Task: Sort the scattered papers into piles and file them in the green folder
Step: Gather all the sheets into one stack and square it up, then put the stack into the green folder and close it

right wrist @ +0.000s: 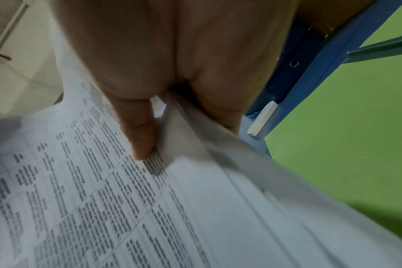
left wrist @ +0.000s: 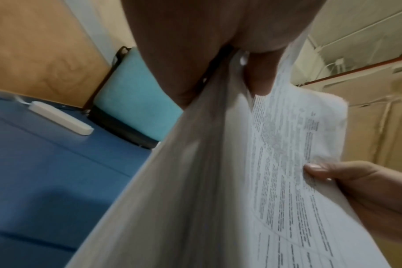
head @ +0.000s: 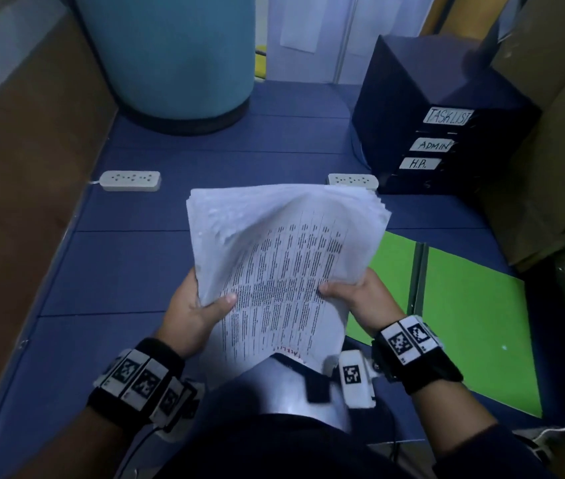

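Both hands hold the paper stack above the blue worktop — left hand and right hand each pinching a near corner, thumb on top, print blurred — partly hiding the open green folder.

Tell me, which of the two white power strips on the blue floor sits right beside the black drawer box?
The right power strip, partly hidden behind the paper stack, lies against the labelled black drawer unit. The left power strip lies apart on open blue mat.
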Tool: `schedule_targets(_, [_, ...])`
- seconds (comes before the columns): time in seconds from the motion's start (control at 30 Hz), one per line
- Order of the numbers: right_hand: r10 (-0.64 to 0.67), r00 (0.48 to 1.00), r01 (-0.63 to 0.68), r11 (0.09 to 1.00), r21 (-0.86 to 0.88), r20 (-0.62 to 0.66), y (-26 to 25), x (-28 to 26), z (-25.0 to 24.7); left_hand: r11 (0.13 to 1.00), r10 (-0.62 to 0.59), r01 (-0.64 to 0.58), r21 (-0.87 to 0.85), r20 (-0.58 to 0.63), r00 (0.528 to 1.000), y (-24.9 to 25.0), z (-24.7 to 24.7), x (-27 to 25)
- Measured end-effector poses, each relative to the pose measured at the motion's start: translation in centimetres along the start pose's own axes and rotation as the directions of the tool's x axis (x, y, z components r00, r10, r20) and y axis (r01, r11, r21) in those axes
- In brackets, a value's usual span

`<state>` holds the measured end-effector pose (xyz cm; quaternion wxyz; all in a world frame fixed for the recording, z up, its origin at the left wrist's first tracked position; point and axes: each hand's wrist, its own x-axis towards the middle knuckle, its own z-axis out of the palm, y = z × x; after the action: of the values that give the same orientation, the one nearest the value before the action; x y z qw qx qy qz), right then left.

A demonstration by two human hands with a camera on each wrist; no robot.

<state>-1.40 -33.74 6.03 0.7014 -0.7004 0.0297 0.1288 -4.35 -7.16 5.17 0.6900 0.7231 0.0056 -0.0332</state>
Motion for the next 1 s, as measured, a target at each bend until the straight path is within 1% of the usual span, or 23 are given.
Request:
schedule_targets(0.1, [0.023,1.0,-0.023,1.0,0.011,-0.008,0.1,0.2,-2.0,0.998,0.053,-0.052,-0.029,0.015,0.999,1.5,2.3,0.5])
schedule_targets(0.17, [0.037,0.999,-0.037,0.999,0.026,-0.024,0.2,0.2,-3.3,0.996,0.049,-0.05,-0.071,-0.017,0.999,1.9,4.0,0.8])
schedule_targets(0.27, [0.044,0.999,-0.044,0.999,-0.004,-0.019,0.8,0.2,-5.3,0.992,0.038,-0.047,-0.116,-0.083,0.996,2.0,6.5,0.7])
schedule_targets(0.33, [0.055,0.998,-0.053,0.992,-0.112,0.018,1.5,0.1,-7.0,0.994,0.035,-0.046,-0.102,-0.107,0.994,1.7,7.7,0.4])
schedule_targets(0.37, [0.084,0.996,-0.081,0.978,-0.19,0.008,1.9,0.0,-7.9,0.996,0.037,-0.045,-0.071,-0.12,0.992,1.5,8.0,0.2])
schedule_targets(0.4, [0.117,0.993,-0.121,0.954,-0.275,-0.031,2.3,-0.2,-8.9,0.998,0.044,-0.048,-0.028,-0.135,0.99,1.3,8.1,0.0])
schedule_targets(0.43, [0.15,0.983,-0.18,0.908,-0.379,-0.106,2.8,-0.4,-10.2,0.999,0.043,-0.041,0.013,-0.153,0.987,1.1,8.1,-0.2])
schedule_targets(0.47, [0.169,0.965,-0.249,0.836,-0.489,-0.202,3.4,-0.6,-11.5,0.999,0.032,-0.027,0.031,-0.171,0.985,0.9,8.0,-0.3])
schedule_targets(0.53, [0.217,0.907,-0.411,0.641,-0.648,-0.361,5.0,-1.0,-14.2,1.0,-0.003,0.008,0.021,-0.212,0.977,0.8,7.5,-0.4])
schedule_targets(0.57, [0.268,0.876,-0.482,0.539,-0.691,-0.402,5.8,-1.3,-15.2,1.0,-0.002,0.008,0.021,-0.239,0.971,0.7,7.2,-0.5])
schedule_targets(0.6, [0.321,0.853,-0.519,0.457,-0.722,-0.41,6.6,-1.4,-15.8,0.999,0.012,-0.003,0.032,-0.27,0.963,0.8,7.0,-0.6])
schedule_targets(0.63, [0.369,0.841,-0.53,0.41,-0.743,-0.396,7.4,-1.4,-15.9,0.999,0.03,-0.016,0.05,-0.307,0.951,0.8,6.8,-0.8])
schedule_targets(0.7, [0.423,0.84,-0.498,0.352,-0.793,-0.34,8.8,-1.3,-14.9,0.996,0.069,-0.043,0.08,-0.361,0.93,0.8,6.3,-1.0])
schedule_targets(0.77, [0.431,0.849,-0.448,0.278,-0.85,-0.306,9.8,-1.1,-12.9,0.996,0.079,-0.057,0.069,-0.396,0.915,1.0,6.0,-1.4])
schedule_targets(0.8, [0.433,0.855,-0.423,0.265,-0.866,-0.286,10.2,-1.0,-11.9,0.996,0.084,-0.064,0.063,-0.403,0.911,1.2,5.9,-1.7])
schedule_targets(0.87, [0.418,0.881,-0.357,0.274,-0.893,-0.224,10.8,-0.6,-9.7,0.996,0.089,-0.077,0.045,-0.409,0.908,1.4,5.5,-2.1])
schedule_targets(0.93, [0.364,0.918,-0.269,0.273,-0.923,-0.16,11.4,-0.2,-7.3,0.995,0.093,-0.094,0.019,-0.404,0.91,1.6,4.8,-2.4])
schedule_targets(1.0, [0.329,0.937,-0.209,0.248,-0.946,-0.121,12.1,0.4,-4.7,0.994,0.1,-0.107,0.006,-0.406,0.908,2.1,3.9,-2.7])
